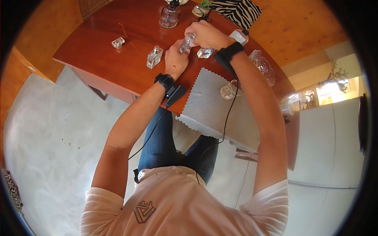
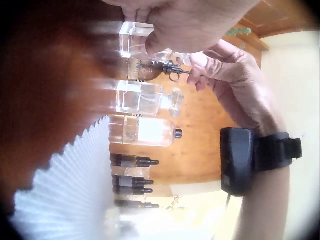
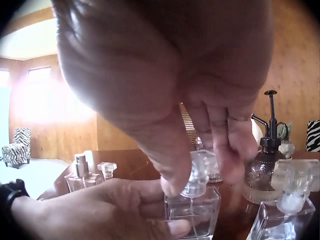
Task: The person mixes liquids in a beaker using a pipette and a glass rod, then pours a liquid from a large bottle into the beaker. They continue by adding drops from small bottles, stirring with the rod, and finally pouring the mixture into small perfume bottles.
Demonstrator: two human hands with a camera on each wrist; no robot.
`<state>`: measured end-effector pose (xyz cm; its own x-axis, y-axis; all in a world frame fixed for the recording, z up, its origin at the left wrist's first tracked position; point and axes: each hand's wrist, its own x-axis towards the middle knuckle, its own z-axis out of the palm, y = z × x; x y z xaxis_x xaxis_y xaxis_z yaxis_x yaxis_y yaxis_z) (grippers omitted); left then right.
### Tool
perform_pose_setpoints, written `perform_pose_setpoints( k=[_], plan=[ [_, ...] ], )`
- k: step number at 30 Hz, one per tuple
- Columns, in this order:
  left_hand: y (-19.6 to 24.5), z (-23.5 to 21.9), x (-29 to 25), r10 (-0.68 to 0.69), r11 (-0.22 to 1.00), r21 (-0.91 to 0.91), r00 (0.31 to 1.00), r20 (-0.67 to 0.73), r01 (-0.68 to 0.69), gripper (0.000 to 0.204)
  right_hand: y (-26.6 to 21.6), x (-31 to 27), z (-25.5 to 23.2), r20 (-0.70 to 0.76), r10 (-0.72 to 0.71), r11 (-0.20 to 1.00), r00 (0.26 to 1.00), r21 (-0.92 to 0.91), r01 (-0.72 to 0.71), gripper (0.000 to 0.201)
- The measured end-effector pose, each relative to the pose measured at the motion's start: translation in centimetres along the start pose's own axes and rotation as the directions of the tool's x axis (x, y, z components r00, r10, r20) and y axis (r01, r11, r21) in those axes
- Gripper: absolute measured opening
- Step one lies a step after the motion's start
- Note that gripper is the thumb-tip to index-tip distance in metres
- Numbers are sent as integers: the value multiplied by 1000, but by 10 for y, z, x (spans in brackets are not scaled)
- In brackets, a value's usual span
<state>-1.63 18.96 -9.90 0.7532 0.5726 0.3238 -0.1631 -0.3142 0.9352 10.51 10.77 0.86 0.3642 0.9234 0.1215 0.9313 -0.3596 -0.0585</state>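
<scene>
My left hand [image 1: 176,61] grips a clear glass perfume bottle [image 3: 202,210] by its body at the table's far side. Over it, my right hand [image 1: 206,35] pinches the clear cap [image 3: 204,167] at the bottle's top between thumb and fingers. Left of my hands stands another perfume bottle [image 1: 154,59] with its silver sprayer bare. Farther left, a loose clear cap [image 1: 117,43] lies on the wood. Close to the right hand is a capped perfume bottle [image 2: 137,97].
A dark-topped glass spray bottle [image 1: 169,17] stands behind my hands. To the right are a black-capped bottle [image 1: 239,37], a glass bowl [image 1: 263,69] and several dropper bottles [image 2: 131,161]. A glass mug [image 1: 228,91] sits on a silvery scalloped mat [image 1: 208,94] over the table's front edge.
</scene>
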Motion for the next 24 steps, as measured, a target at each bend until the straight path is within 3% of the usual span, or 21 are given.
perform_pose_setpoints(
  k=[3,6,9,12,15,16,17,19,24],
  plan=[
    [2,-3,1,-26,999,29,1000,16,25,36,-22,0,-10,4,268,962,963,-44,-268,40],
    [1,-2,0,0,999,37,1000,-3,0,36,-43,4,-30,115,452,891,885,-105,-441,40],
    [-1,-1,0,9,1000,29,1000,-20,-8,36,-51,-3,-37,-8,418,908,908,17,-418,36],
    [0,-1,-1,-1,1000,28,1000,-7,1,35,-17,4,-17,7,42,996,999,78,-43,34],
    [3,-2,-1,-5,1000,28,1000,20,4,33,-18,4,-5,52,179,984,982,4,-179,31],
    [3,-2,-1,-7,1000,27,1000,28,6,33,-18,3,2,-209,17,999,978,-32,-24,25],
    [2,-1,0,-5,999,34,1000,26,4,33,-14,5,-1,-93,154,987,984,67,-148,25],
    [0,-1,1,-2,999,52,1000,22,0,32,-41,7,-30,173,378,886,909,216,-409,28],
    [4,-1,-1,-38,999,15,999,24,38,34,-38,9,-30,191,491,810,850,257,-526,31]
  ],
)
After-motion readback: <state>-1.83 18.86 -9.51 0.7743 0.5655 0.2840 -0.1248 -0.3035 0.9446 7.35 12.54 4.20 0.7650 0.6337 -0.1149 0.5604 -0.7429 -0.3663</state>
